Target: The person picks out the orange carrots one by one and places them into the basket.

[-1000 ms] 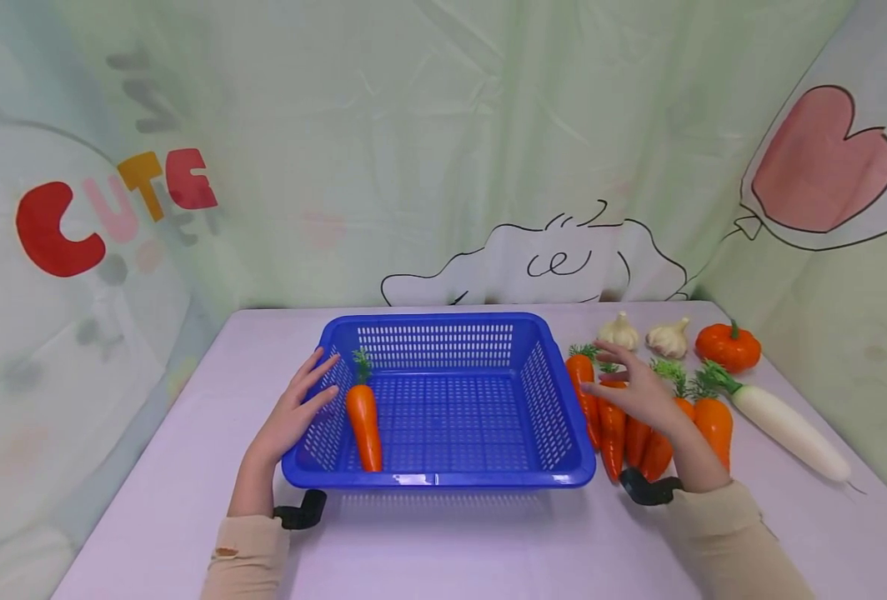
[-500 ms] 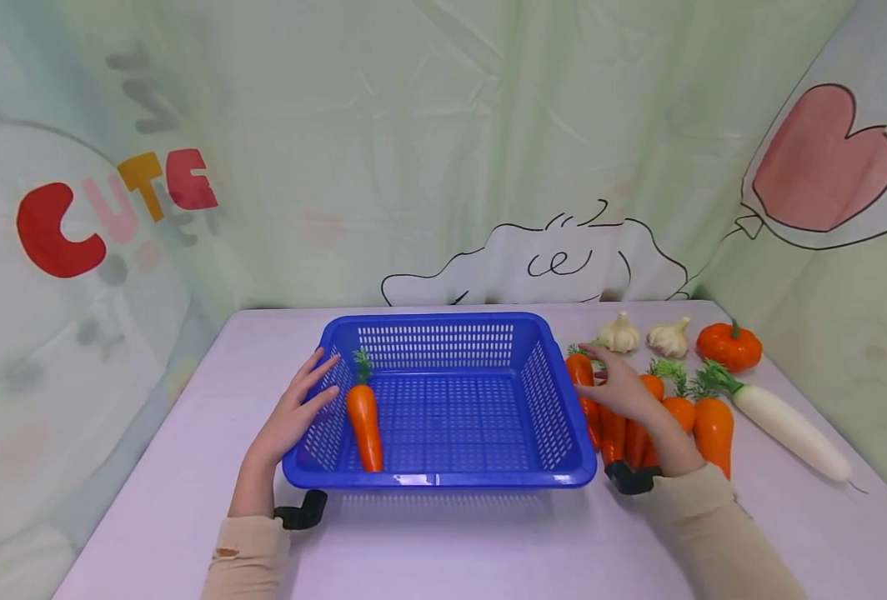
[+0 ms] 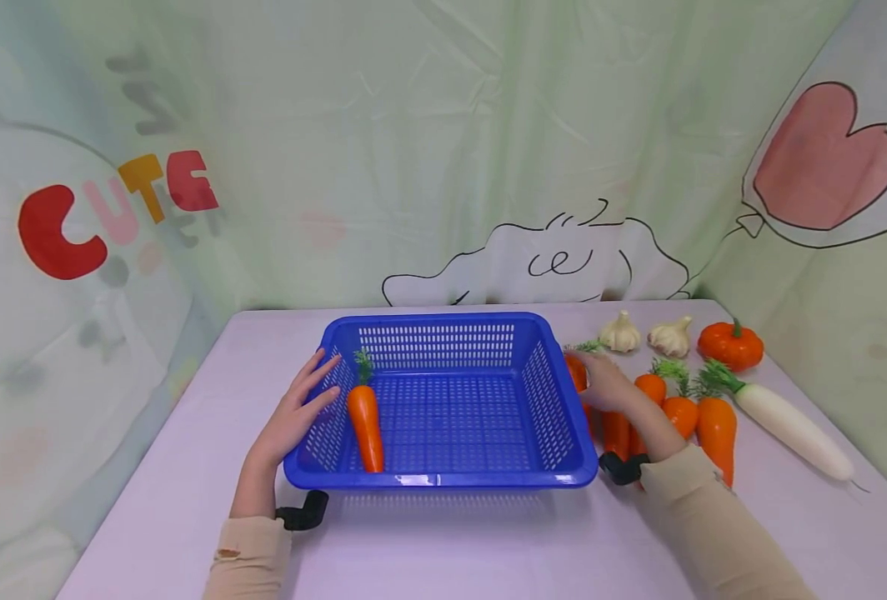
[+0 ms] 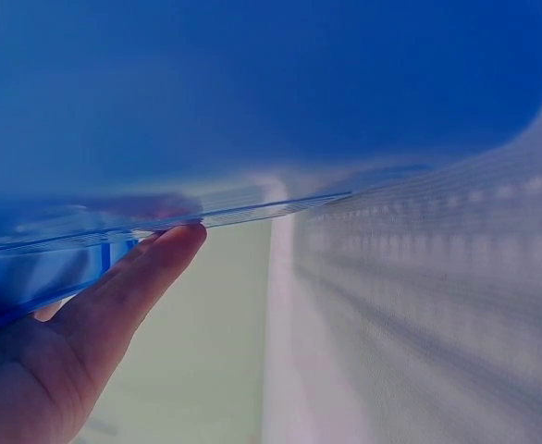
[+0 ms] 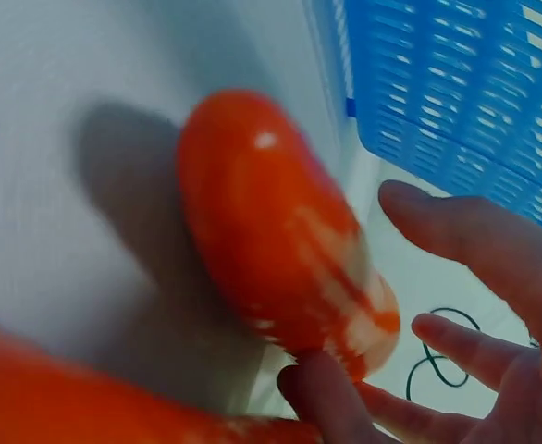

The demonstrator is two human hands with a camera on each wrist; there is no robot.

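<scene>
A blue plastic basket [image 3: 436, 481] stands mid-table, with one carrot [image 3: 366, 429] lying along its left side. My left hand [image 3: 297, 417] is at the basket's left rim, fingers loosely spread. In the left wrist view, a digit [image 4: 151, 277] touches the basket's perforated wall. Outside the right wall, my right hand [image 3: 604, 387] reaches down over the leftmost carrot [image 3: 576, 371] of a row. The right wrist view shows this carrot [image 5: 262, 203] between spread digits; the thumb [image 5: 447, 227] stands apart from it, while a fingertip is close to its far end.
Several more carrots [image 3: 616, 433] lie right of the basket, partly behind my right arm. Two garlic bulbs [image 3: 619, 335], a small orange pumpkin [image 3: 731, 347] and a white radish [image 3: 792, 429] lie behind and beyond them. A printed curtain [image 3: 443, 167] hangs behind the table.
My right hand has moved left and lower, from above the carrot row to the carrot nearest the basket. My left hand, the basket and the carrot in it look unchanged.
</scene>
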